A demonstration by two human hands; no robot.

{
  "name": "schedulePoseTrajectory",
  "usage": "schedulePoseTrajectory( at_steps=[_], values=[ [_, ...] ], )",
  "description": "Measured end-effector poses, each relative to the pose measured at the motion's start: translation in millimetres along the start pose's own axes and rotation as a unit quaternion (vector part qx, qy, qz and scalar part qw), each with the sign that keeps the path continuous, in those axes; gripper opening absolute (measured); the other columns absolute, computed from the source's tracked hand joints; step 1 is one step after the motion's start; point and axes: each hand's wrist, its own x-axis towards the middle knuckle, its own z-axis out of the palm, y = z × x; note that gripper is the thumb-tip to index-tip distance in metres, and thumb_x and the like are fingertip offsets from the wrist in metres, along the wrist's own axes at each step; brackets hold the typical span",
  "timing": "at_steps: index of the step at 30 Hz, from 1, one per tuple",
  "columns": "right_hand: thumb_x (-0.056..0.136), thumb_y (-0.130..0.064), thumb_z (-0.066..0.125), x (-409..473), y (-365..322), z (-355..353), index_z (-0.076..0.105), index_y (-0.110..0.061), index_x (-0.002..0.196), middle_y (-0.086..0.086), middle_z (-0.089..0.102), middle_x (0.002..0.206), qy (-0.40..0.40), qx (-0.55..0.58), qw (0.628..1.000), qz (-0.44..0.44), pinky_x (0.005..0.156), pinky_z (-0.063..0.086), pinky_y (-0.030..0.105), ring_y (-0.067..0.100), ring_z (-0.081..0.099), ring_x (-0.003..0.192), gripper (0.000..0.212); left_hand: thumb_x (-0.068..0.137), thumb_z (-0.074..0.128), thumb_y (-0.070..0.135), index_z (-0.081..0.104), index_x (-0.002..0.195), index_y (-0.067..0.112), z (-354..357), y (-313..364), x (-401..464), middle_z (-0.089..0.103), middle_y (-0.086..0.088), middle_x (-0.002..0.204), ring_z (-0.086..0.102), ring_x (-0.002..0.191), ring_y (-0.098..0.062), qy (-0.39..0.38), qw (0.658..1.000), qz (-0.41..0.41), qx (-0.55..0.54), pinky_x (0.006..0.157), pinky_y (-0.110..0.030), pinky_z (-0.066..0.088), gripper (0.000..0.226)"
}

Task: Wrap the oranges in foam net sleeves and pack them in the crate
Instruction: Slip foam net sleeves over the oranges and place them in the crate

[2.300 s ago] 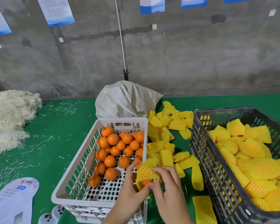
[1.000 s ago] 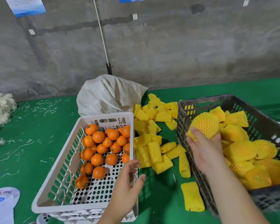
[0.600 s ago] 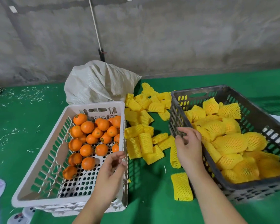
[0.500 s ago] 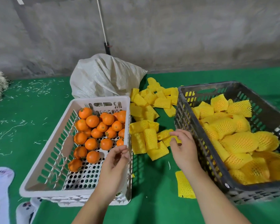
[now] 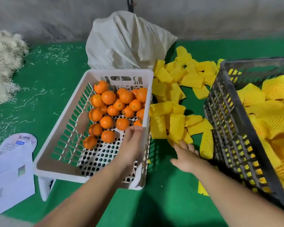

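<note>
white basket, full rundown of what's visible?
The white basket is a rectangular plastic tray with slotted walls, a perforated floor and cut-outs in its far wall. It sits on the green mat, left of the loose sleeves. Bare oranges fill its far half; the near half is bare. The left hand reaches in over its right rim, by the nearest oranges.

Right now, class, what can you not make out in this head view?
- Dark crate: right part cut off by the frame edge.
- Left hand: fingertips blurred, grip on the white basket unclear.
- Printed sheet: text too small.
- White sack: contents hidden.
</note>
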Motion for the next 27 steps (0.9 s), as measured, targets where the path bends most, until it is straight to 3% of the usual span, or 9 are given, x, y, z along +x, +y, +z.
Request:
schedulePoseTrajectory(
  at_steps=[3,6,10,13,16,19,22,25,27],
  values=[
    [0.102,-0.042,0.053,-3,0,-3,0.040,-0.024,0.155,0.002,0.038,0.160,0.167,0.093,0.981,-0.012,0.114,0.034,0.048,0.033,0.034,0.142,0.057,0.105,0.055,0.027,0.053,0.131,0.030,-22,17,60,0.063,0.003,0.118,0.064,0.097,-0.022,0.005,0.991,-0.003,0.137,0.090,-0.052,0.054,0.026],
    [0.101,-0.031,0.059,-14,-6,-3,0.069,-0.016,0.125,0.003,0.071,0.121,0.321,0.332,0.887,-0.012,0.095,0.051,0.043,0.027,0.062,0.111,0.030,0.107,0.053,0.017,0.045,0.153,0.020,-29,7,111,0.043,-0.009,0.153,0.049,0.134,-0.031,0.000,0.935,-0.009,0.355,0.112,-0.048,0.043,0.047],
    [0.103,-0.037,0.056,-43,-15,-7,0.072,-0.026,0.102,-0.020,0.064,0.076,0.335,0.551,0.764,-0.027,0.069,0.048,0.018,-0.002,0.057,0.072,0.019,0.106,0.054,0.020,0.053,0.144,0.002,-11,-18,127,0.056,-0.028,0.143,0.050,0.136,-0.050,0.032,0.903,-0.022,0.428,0.112,-0.048,0.044,0.042],
    [0.102,-0.032,0.060,-52,-19,-7,0.072,-0.029,0.103,-0.018,0.066,0.075,0.301,0.604,0.737,-0.019,0.070,0.047,0.013,0.001,0.060,0.072,0.013,0.109,0.049,0.024,0.031,0.159,0.010,2,-29,119,0.038,-0.020,0.160,0.034,0.150,-0.043,0.010,0.855,0.019,0.518,0.123,-0.053,0.028,0.055],
    [0.094,-0.013,0.070,-50,-23,-11,0.061,-0.026,0.101,-0.005,0.069,0.092,0.298,0.627,0.719,0.021,0.068,0.049,0.017,0.012,0.063,0.080,0.017,0.112,0.048,0.023,0.031,0.162,0.013,2,-30,121,0.036,-0.016,0.165,0.035,0.150,-0.036,0.034,0.893,0.036,0.448,0.122,-0.046,0.026,0.054],
    [0.092,-0.008,0.069,-53,-27,-18,0.053,-0.035,0.106,-0.006,0.071,0.097,0.284,0.671,0.684,0.017,0.068,0.054,0.019,0.011,0.067,0.080,0.034,0.109,0.056,0.024,0.043,0.151,0.009,-1,-12,118,0.050,-0.020,0.150,0.054,0.126,-0.035,0.054,0.941,0.023,0.333,0.102,-0.043,0.045,0.047],
    [0.096,-0.018,0.068,-64,-33,-23,0.065,-0.028,0.111,-0.006,0.073,0.100,0.280,0.693,0.664,0.009,0.075,0.062,0.031,0.015,0.074,0.085,0.018,0.093,0.076,0.046,0.041,0.146,0.018,-11,15,96,0.058,-0.004,0.131,0.062,0.112,-0.024,0.123,0.959,0.075,0.245,0.080,-0.029,0.052,0.069],
    [0.096,-0.032,0.068,-78,-46,-26,0.067,-0.021,0.105,-0.004,0.073,0.094,0.296,0.690,0.661,0.001,0.068,0.059,0.033,0.017,0.074,0.079,0.014,0.082,0.076,0.070,0.042,0.151,0.039,-16,38,44,0.057,0.008,0.142,0.060,0.126,-0.020,0.155,0.982,0.095,0.055,0.095,-0.040,0.053,0.083],
    [0.096,-0.032,0.069,-88,-58,-29,0.065,-0.022,0.096,-0.006,0.070,0.085,0.327,0.675,0.662,-0.018,0.063,0.050,0.032,0.017,0.071,0.074,0.010,0.072,0.069,0.087,0.058,0.137,0.050,-13,42,0,0.070,0.015,0.130,0.071,0.111,-0.011,0.089,0.989,0.118,0.008,0.092,-0.042,0.055,0.076]
  ],
)
